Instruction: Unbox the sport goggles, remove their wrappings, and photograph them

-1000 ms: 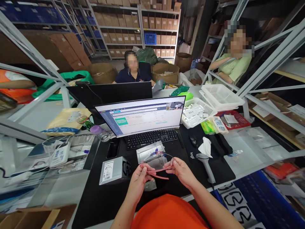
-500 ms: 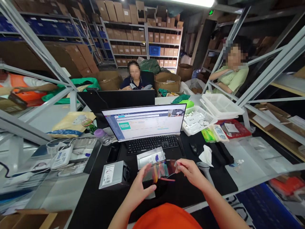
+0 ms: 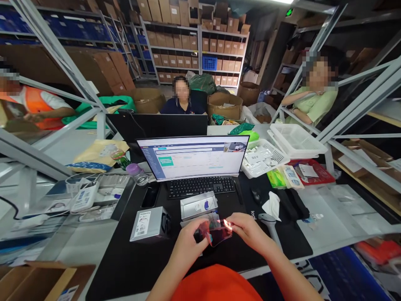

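Observation:
Over the black desk mat (image 3: 125, 267), both my hands hold a shiny, reddish see-through lens (image 3: 219, 235) that mirrors light. My left hand (image 3: 191, 240) grips its left end between thumb and fingers. At the other end, my right hand (image 3: 246, 228) pinches the upper right corner, where a bright glint shows. Whether a frame is attached to the lens I cannot tell. Just beyond my hands lies an open grey box (image 3: 197, 207) with a purple print inside. A closed grey box (image 3: 147, 225) with a white label stands to the left.
A monitor (image 3: 194, 156) and keyboard (image 3: 200, 187) stand ahead. Right of my hands are a barcode scanner (image 3: 272, 228), a white tissue (image 3: 272, 205) and a mouse (image 3: 256, 195). A phone (image 3: 150, 196) and a lidded jar (image 3: 138, 173) are left. Three other people are beyond the desk.
My left hand has closed from a wide spread onto the lens's left end. My right hand has come slightly lower and left, and the lens now lies flatter and catches light.

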### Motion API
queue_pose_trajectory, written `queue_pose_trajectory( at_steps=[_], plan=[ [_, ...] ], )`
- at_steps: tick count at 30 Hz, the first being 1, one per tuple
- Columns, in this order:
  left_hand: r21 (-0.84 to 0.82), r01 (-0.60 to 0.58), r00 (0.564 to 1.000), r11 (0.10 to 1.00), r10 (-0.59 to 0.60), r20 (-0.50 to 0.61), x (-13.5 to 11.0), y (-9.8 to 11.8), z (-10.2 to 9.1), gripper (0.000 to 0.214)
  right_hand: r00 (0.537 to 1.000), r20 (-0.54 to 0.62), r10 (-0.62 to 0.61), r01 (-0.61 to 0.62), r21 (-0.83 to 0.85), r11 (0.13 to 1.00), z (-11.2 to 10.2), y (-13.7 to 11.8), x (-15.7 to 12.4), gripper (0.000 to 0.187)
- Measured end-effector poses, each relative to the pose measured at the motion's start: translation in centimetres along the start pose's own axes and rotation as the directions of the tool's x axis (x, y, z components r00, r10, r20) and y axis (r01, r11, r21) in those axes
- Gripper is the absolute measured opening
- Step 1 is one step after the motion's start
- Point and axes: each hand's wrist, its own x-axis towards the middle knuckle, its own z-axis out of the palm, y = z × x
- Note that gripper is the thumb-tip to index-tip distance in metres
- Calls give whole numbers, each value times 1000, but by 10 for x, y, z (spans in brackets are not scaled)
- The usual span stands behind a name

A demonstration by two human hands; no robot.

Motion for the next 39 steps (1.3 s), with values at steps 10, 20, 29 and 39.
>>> queue_pose_trajectory(
  at_steps=[10, 20, 29, 39],
  plan=[
    [118, 95, 981, 988, -73, -178, -12, -21, 4, 30, 720, -330, 611, -605, 135, 785, -29, 98, -37, 41],
    [211, 169, 937, 963, -91, -337, -30, -27, 2, 36, 75, -357, 931, -997, -1, 79, -77, 252, -107, 33],
    [208, 222, 892, 953, -113, -438, -35, -21, 8, 41, 136, -526, 840, -990, -97, 99, -73, 251, -110, 31],
    [191, 218, 879, 957, -107, -465, -30, -10, 15, 41, 279, -826, 490, -828, 51, 558, -103, 175, -92, 31]
  ],
)
